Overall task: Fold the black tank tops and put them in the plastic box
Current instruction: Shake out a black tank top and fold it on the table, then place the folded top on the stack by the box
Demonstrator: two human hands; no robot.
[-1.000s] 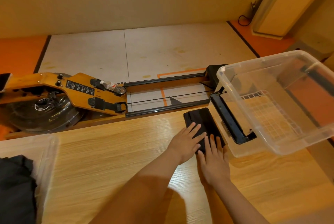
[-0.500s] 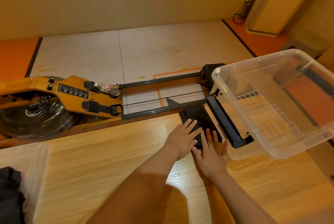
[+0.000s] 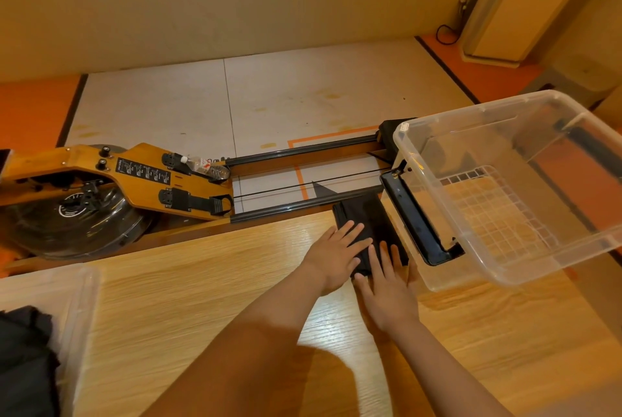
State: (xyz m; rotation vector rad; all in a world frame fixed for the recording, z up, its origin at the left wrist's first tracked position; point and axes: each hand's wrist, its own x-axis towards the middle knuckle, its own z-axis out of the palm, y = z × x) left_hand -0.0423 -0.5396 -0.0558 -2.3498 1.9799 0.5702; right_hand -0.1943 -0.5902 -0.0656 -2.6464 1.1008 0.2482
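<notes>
A light wooden desk with a fine grain fills the lower half of the view. Beyond its far edge, on the pale floor, lies a long wooden rowing machine with a round dark water tank, black foot straps and black rails running to the right.

A large clear plastic box with an open top stands at the desk's far right corner; a grid pattern shows through its bottom, and a black bar runs along the outside of its left wall. At the desk's near left corner is part of a second clear plastic container, holding a loose heap of black clothes.

The black tank top, folded into a narrow rectangle, lies on the desk at the far edge, just beside the left wall of the large box and outside it.

The left hand lies flat on the near left part of the tank top, fingers straight and slightly spread, gripping nothing. The right hand lies flat just beside it, its straight fingers on the near end of the tank top and its palm on the desk; it too only presses, with nothing clasped.

A small clear plastic bottle lies on the rowing machine by the foot straps.
</notes>
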